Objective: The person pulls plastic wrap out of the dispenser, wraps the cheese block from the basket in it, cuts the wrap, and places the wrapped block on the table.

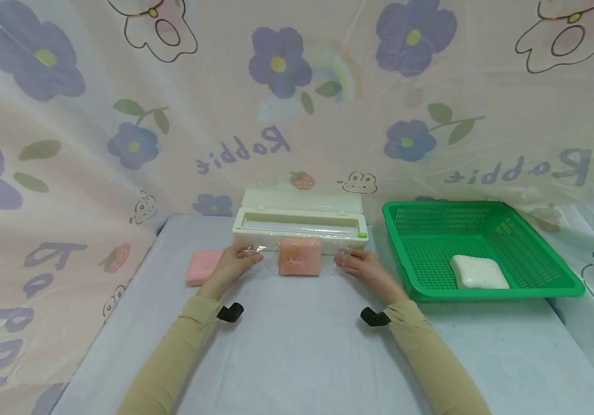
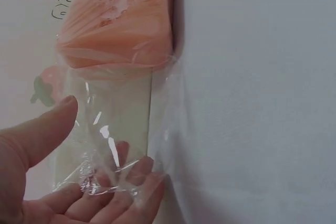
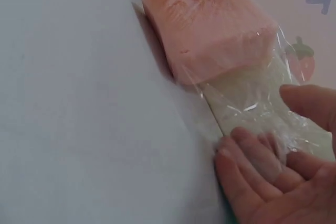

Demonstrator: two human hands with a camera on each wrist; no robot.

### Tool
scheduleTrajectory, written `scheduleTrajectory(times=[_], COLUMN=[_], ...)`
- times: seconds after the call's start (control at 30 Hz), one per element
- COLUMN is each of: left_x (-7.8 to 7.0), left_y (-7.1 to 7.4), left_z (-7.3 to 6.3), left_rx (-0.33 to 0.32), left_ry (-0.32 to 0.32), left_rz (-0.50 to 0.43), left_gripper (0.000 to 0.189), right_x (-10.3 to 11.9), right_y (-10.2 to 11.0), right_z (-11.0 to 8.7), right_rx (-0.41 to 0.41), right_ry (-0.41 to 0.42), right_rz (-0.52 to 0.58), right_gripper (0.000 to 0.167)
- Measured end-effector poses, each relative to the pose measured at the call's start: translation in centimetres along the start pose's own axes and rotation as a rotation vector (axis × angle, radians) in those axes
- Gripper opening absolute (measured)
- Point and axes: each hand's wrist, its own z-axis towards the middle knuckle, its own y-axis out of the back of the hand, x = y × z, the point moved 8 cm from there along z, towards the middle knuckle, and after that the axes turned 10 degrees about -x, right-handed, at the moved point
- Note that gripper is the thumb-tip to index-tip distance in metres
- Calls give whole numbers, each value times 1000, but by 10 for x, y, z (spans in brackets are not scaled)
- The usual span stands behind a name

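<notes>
A pink-orange bar of soap point(image 1: 301, 257), wrapped in clear plastic film, is between the two hands. Loose film point(image 2: 107, 135) stretches out from both ends of the bar. My left hand point(image 1: 233, 266) touches the film on the left; in the left wrist view its fingers lie behind the film and the thumb stands apart. On the other side, the fingers of my right hand point(image 1: 363, 267) touch the film point(image 3: 252, 108), again with the thumb held away. Just behind the bar is a white cling film dispenser point(image 1: 242, 235), its lid raised.
Another pink soap bar point(image 1: 203, 265) lies on the table beside the left hand, partly covered by it. To the right is a green plastic basket point(image 1: 405, 253) holding a white soap bar point(image 1: 478, 272). A patterned curtain point(image 1: 322, 132) hangs behind the table point(image 1: 307, 346).
</notes>
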Motion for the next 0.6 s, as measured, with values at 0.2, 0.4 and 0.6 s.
scheduleTrajectory(times=[0.2,0.4,0.6], left_x=[-5,-6,-3], left_y=[-2,-5,-2], left_z=[-1,-6,-19], left_rx=[-66,-25,41], left_ry=[-77,-56,2], left_rz=[-15,-114,-49], left_gripper=[27,17,16], right_x=[3,1,-4], right_y=[-5,1,8], right_z=[4,-5,-34], right_rx=[-41,-80,-69], right_ry=[37,38,-31], right_rz=[165,187,122], right_gripper=[38,37,38])
